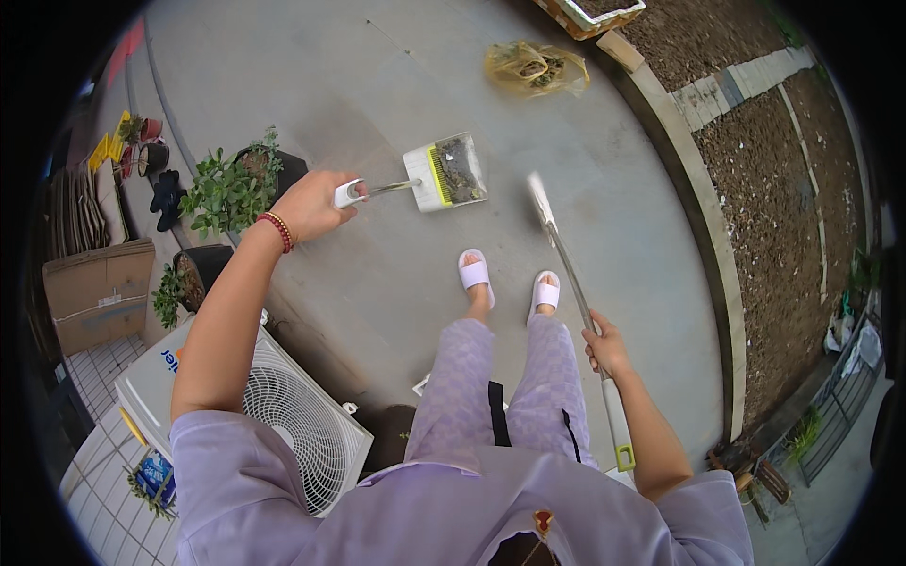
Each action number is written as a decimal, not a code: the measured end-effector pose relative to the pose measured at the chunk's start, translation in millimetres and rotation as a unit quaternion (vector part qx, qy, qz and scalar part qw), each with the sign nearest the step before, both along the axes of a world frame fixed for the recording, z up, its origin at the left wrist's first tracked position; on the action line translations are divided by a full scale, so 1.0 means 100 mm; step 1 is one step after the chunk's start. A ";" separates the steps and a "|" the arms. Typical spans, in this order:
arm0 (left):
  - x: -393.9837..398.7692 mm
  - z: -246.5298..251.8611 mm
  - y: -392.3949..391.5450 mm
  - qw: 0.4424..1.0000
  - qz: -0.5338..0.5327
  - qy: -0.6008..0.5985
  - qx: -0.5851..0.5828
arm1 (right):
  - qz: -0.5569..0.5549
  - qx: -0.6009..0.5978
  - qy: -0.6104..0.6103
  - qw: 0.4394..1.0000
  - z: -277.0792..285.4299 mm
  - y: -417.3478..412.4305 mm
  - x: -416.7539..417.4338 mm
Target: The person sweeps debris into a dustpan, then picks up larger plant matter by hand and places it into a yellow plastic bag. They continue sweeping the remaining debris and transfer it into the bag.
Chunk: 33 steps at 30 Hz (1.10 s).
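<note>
My left hand grips the white top of a metal-handled dustpan. Dark debris and leaf bits lie in its pan, beside a yellow-green comb edge. My right hand is closed around the metal pole of a broom, below its white and green grip end. The broom's head, blurred, is right of the dustpan and ahead of my feet in pale slippers. A yellow translucent plastic bag with plant scraps lies on the concrete farther ahead.
Potted succulents and an air-conditioner outdoor unit stand at the left, near flattened cardboard. A low concrete curb borders a soil bed at the right. A foam box sits at the top by the curb.
</note>
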<state>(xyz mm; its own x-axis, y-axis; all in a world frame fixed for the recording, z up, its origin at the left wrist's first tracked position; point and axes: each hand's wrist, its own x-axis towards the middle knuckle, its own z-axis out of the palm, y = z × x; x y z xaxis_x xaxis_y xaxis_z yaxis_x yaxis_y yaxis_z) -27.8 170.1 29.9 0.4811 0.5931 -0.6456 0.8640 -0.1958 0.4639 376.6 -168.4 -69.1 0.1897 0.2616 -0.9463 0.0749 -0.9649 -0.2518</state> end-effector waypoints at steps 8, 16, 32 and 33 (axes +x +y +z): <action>-0.35 -0.01 -0.81 0.938 0.346 -0.021 -0.012 | 0.189 -0.091 0.102 0.972 0.05 0.03 0.70; 0.14 0.00 -0.94 0.918 0.396 -0.010 0.011 | 0.426 -0.077 0.189 0.881 -1.06 0.33 1.15; 0.31 -0.07 -1.13 0.862 0.506 -0.009 0.036 | 0.285 -0.021 0.154 0.946 -0.74 2.12 1.78; 0.29 -0.05 -1.12 0.858 0.512 -0.007 0.035 | 0.268 -0.025 0.179 0.946 -0.74 2.08 1.75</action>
<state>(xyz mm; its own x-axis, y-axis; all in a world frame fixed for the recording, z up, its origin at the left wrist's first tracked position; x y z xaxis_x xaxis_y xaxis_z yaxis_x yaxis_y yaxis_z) 1.5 58.1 24.6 -0.3091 0.7468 -0.5888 0.5938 0.6352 0.4939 551.8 39.9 -143.5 -0.2927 0.1828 -0.9386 0.4753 -0.8239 -0.3087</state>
